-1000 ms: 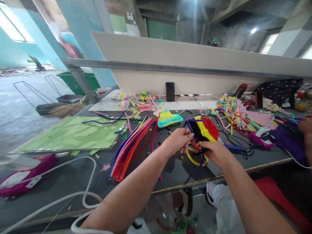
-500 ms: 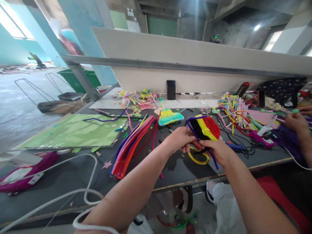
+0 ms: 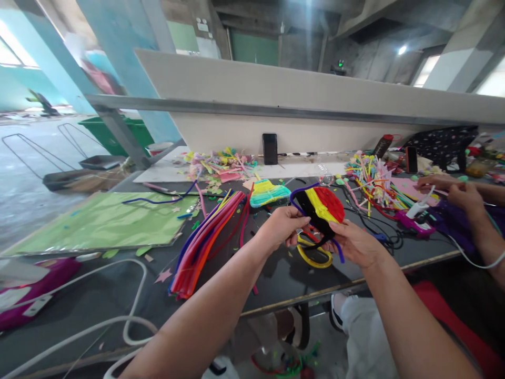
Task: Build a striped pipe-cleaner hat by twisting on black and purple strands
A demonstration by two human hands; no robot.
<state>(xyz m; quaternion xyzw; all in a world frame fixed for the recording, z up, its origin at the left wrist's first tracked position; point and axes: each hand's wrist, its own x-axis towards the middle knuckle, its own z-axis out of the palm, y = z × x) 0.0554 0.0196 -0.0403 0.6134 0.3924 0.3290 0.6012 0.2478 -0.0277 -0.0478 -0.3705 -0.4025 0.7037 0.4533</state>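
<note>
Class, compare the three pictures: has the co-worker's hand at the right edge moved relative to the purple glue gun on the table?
Yes. The co-worker's hand has come in from the right edge toward the purple glue gun.

The hands hide the black-yellow-red piece's lower edge; the purple iron is cut off left.

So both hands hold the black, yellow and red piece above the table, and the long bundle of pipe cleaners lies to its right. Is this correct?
Not quite: the head view shows the bundle of pipe cleaners lying to the left of the piece, not right. Left hand and right hand do hold it above the table.
</note>
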